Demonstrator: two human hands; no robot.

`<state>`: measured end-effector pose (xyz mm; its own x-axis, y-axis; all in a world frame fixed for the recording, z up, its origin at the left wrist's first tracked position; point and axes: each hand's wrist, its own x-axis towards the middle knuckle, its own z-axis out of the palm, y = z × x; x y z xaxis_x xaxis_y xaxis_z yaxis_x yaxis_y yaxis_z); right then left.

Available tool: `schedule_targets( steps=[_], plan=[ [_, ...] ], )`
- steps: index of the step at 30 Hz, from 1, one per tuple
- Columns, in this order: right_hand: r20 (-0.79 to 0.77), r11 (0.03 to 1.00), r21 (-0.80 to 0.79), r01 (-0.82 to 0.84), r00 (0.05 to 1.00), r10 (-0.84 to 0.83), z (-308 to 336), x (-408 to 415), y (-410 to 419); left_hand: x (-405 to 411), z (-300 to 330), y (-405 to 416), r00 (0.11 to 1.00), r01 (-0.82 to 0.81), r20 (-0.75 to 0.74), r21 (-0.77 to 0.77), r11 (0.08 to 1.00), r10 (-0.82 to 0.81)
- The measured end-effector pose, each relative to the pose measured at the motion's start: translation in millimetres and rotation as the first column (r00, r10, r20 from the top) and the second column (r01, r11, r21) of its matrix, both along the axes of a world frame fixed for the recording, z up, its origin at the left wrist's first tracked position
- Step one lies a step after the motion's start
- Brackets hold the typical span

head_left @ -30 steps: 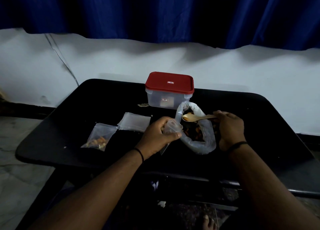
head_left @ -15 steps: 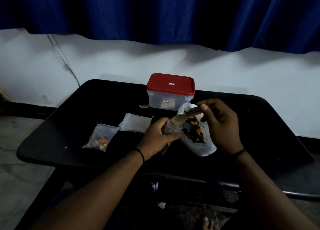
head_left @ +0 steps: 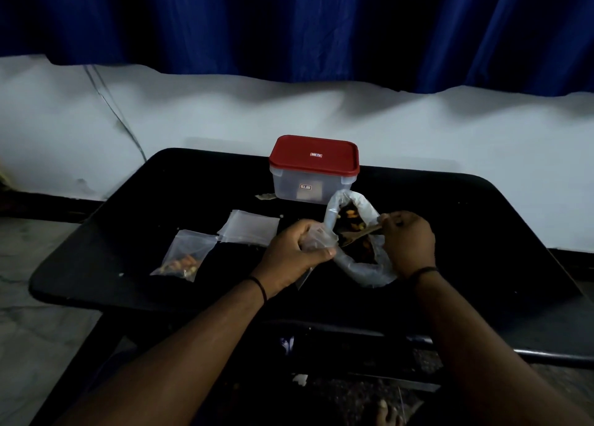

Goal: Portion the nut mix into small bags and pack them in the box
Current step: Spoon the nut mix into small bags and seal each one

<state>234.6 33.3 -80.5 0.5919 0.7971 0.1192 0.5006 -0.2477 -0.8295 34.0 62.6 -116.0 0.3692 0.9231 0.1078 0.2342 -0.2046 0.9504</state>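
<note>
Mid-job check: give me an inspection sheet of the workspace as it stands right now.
Surface: black table, a few pale crumbs.
Job's things: large nut mix bag open; wooden spoon dipped in it; small bag held beside it; filled bag lying at left; empty bags stacked flat; box behind, red lid on.
Clutter: paper scrap beside the box.
Hands: left hand grips the small bag; right hand holds the spoon.
Cables: thin cable on the wall.
Surroundings: white wall, blue curtain.
</note>
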Motion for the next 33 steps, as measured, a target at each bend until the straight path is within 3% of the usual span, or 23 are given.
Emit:
schedule_targets(
  steps=[7,13,17,21,25,29,31,33],
  plan=[
    [-0.181,0.991,0.036,0.132,0.976,-0.123,-5,11,2,0,0,1,1.0,0.011,0.014,-0.007,1.0,-0.01],
    [-0.016,0.982,0.124,0.14,0.99,-0.139,5,15,-4,0,1,1,1.0,0.019,0.015,-0.014,1.0,-0.019],
    [-0.216,0.966,0.198,0.165,0.969,-0.121,1,19,1,1,0,1,1.0,0.009,0.018,-0.008,1.0,-0.009],
    [-0.348,0.946,0.315,0.072,0.936,0.044,10,11,-2,1,1,1,0.999,0.009,0.037,-0.007,1.0,-0.009],
    [-0.097,0.879,0.435,-0.195,0.96,0.261,23,-9,-11,1,0,3,1.0,0.012,0.025,0.006,1.0,-0.013],
    [0.264,0.749,0.374,-0.547,0.837,0.479,26,-24,-19,2,1,3,0.999,0.008,0.05,-0.004,1.0,-0.008],
    [0.276,0.74,0.372,-0.56,0.828,0.488,24,-25,-18,2,1,3,0.999,0.004,0.047,-0.003,1.0,-0.003],
    [0.168,0.779,0.422,-0.464,0.884,0.435,24,-23,-18,2,0,4,1.0,0.001,0.03,0.003,1.0,-0.001]
  ],
)
